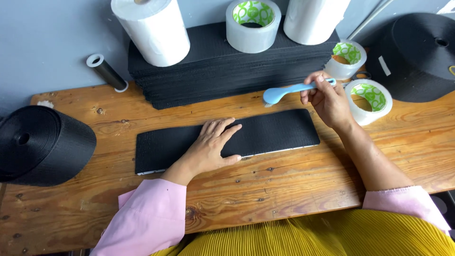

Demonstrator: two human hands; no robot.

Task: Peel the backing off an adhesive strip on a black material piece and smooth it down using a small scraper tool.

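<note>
Pressing flat with fingers spread and nothing gripped, the left hand (213, 144) lies palm-down on a long black textured strip (275, 132), which rests lengthwise on the knotty, varnished wooden desk (284, 185). Pink sleeves and a pleated mustard garment fill the near edge.

At two o'clock from the strip's middle, the right hand (329, 99) is curled shut around the handle of a pale blue plastic brush (289, 91); its rounded head hovers just above the strip's far edge.

At nine o'clock sits a big roll of black woven webbing (40, 144), and a second one (419, 54) lies at two o'clock. Beside the right hand, two rolls of clear tape (372, 97) with green-and-white cores stand close together.

Farther back, at twelve o'clock, a stack of black flat sheets (227, 68) carries two white cylindrical film rolls (154, 31) and another tape roll (252, 23). A slim dark tube (108, 73) with white ends lies at eleven o'clock against the grey wall.
</note>
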